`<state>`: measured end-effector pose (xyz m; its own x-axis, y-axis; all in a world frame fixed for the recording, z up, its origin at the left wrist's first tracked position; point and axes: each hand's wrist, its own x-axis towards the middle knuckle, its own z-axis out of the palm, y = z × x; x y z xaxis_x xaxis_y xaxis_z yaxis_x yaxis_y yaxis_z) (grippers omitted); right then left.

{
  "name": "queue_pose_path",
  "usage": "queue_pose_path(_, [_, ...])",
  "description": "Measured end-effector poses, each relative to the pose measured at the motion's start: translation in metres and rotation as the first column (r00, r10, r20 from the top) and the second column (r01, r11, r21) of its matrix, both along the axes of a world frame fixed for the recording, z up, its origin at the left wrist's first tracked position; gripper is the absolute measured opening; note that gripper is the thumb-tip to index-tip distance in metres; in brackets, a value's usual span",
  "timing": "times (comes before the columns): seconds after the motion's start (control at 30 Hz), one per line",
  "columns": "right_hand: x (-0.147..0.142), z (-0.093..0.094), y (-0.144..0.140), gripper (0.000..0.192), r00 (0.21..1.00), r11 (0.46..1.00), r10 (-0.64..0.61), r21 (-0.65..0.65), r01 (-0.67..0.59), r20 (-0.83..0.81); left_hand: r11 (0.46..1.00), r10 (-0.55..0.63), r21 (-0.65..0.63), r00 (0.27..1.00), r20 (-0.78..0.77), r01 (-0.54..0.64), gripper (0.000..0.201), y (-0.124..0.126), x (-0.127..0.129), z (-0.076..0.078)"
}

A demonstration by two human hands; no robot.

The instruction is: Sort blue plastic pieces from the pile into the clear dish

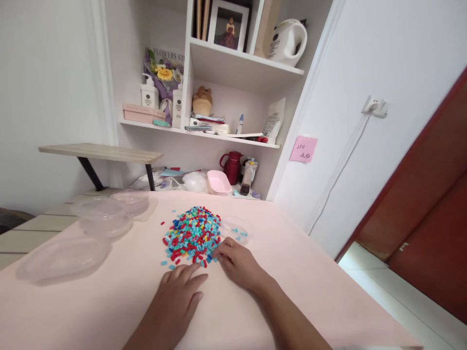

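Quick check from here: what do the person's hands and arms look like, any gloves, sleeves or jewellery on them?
Both are bare. The left hand and the right hand have no gloves, and no rings show on the visible fingers. The forearms are uncovered as far as the frame's lower edge: no sleeve, watch or bracelet in view. No markings or tools are attached.

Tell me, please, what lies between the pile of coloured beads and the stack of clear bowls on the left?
In the head view, mostly bare pink tablecloth, with a few stray blue beads near the bead pile; nothing else before the clear bowls.
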<state>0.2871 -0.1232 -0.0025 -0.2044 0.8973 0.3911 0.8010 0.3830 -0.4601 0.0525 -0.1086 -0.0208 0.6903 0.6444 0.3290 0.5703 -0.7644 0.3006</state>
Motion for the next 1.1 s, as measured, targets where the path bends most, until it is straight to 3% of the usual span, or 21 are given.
queue_pose_path(0.67, [0.0056,0.0004,0.0008,0.031,0.998,0.995,-0.006,-0.101,-0.001,-0.06,0.998,0.016,-0.053,0.999,-0.03,-0.017,0.038,-0.0033,0.0011,0.0081])
queue_pose_path(1.1, [0.003,0.0067,-0.0027,0.022,0.986,0.993,-0.116,0.01,0.118,-0.121,0.999,0.008,-0.039,1.0,-0.016,-0.009,0.037,-0.0003,0.001,0.0031])
